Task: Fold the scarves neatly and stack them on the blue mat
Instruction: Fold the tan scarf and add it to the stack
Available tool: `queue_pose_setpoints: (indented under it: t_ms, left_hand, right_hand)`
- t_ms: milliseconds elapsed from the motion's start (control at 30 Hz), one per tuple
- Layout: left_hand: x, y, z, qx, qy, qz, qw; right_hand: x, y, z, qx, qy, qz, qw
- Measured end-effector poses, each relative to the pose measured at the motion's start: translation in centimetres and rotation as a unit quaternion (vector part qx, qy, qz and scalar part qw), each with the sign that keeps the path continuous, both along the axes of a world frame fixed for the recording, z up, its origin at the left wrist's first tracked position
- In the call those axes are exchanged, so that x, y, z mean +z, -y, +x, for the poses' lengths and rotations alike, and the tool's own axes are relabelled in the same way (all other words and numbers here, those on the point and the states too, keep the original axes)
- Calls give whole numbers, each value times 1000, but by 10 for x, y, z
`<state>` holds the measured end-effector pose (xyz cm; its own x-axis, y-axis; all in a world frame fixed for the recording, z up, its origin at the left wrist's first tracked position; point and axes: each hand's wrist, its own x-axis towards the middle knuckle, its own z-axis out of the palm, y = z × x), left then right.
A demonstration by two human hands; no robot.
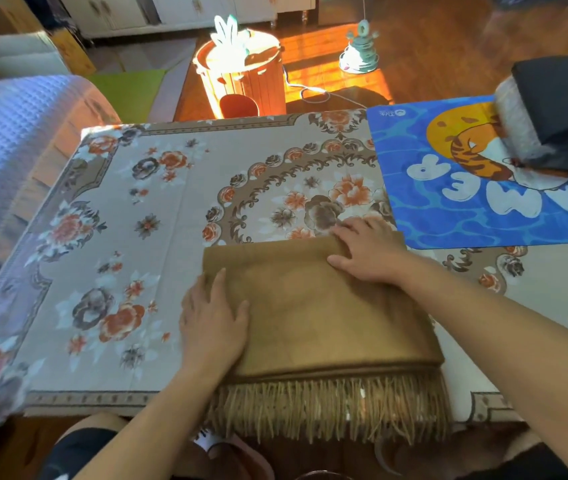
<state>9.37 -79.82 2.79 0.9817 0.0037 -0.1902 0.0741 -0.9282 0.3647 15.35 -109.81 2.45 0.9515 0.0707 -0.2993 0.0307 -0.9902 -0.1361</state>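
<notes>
A table under a flowered cloth [157, 209] filled most of the view, with a blue-covered sofa [8, 140] at its left side. On the far right part of the table lay the blue mat [455, 223], printed with a cartoon and white letters, and on the mat's far right corner sat folded scarves [552, 109], a dark one on top of a grey one.

Just beside the mat's near left corner lay a brown scarf [324, 313], folded into a rectangle, its fringe [331, 407] hanging over the table's near edge. The left hand [213, 317] rested flat on the scarf's left edge, fingers straight and slightly spread, palm down. The right hand [369, 251] lay on the scarf's far right corner, fingers lightly spread over the fold, fingertips reaching onto the cloth; whether it pinched the fabric could not be told.

Beyond the table stood an orange bin [244, 77] on the wooden floor.
</notes>
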Motion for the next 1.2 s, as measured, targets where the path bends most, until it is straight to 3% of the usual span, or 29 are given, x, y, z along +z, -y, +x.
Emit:
queue_pose_setpoints:
  t_ms: [67, 133, 267, 367, 400, 433, 500, 600, 700, 767, 800, 867, 933, 1000, 1067, 1200]
  left_hand:
    - [11, -18, 4, 118, -58, -38, 991]
    - [16, -24, 12, 159, -116, -64, 978]
    - [23, -9, 29, 144, -199, -58, 968]
    - [31, -8, 51, 116, -309, -63, 942]
    - [34, -10, 64, 96, -323, -29, 941]
    - [39, -10, 78, 73, -303, 21, 950]
    - [48, -5, 103, 29, -163, 129, 978]
    - [44, 23, 129, -85, 38, 229, 969]
    - [37, 72, 105, -188, 85, 194, 959]
    - [36, 90, 60, -291, 87, 138, 943]
    - [35, 87, 31, -346, 86, 97, 929]
    - [36, 64, -31, -416, 97, 34, 904]
    - [25, 30, -86, -427, 110, 44, 896]
    - [2, -1, -121, -427, 100, 112, 891]
    - [-21, -20, -138, -437, 104, 174, 876]
    - [-33, -29, -134, -440, 161, 157, 870]
  right_hand:
    - [16, 3, 16, 7, -29, 19, 999]
    - [25, 9, 28, 0, -71, 43, 997]
    - [28, 12, 36, 7, -116, 26, 993]
    - [40, 17, 23, -5, -168, 28, 985]
    - [44, 20, 13, -23, -194, 34, 980]
    - [48, 21, 0, -43, -224, 48, 972]
    - [47, 18, -33, -84, -263, 100, 956]
    - [29, -6, -96, -168, -245, 219, 930]
    - [24, -24, -152, -252, -225, 278, 899]
    - [23, -21, -177, -246, -192, 217, 925]
    - [24, -18, -185, -226, -141, 164, 950]
    - [31, -15, -195, -141, 49, 115, 982]
    - [34, -14, -201, 35, 172, 117, 978]
    - [23, -16, -212, 198, 135, 72, 968]
    - [2, -18, -223, 272, 63, 16, 960]
    - [-18, -18, -227, 227, 69, -11, 971]
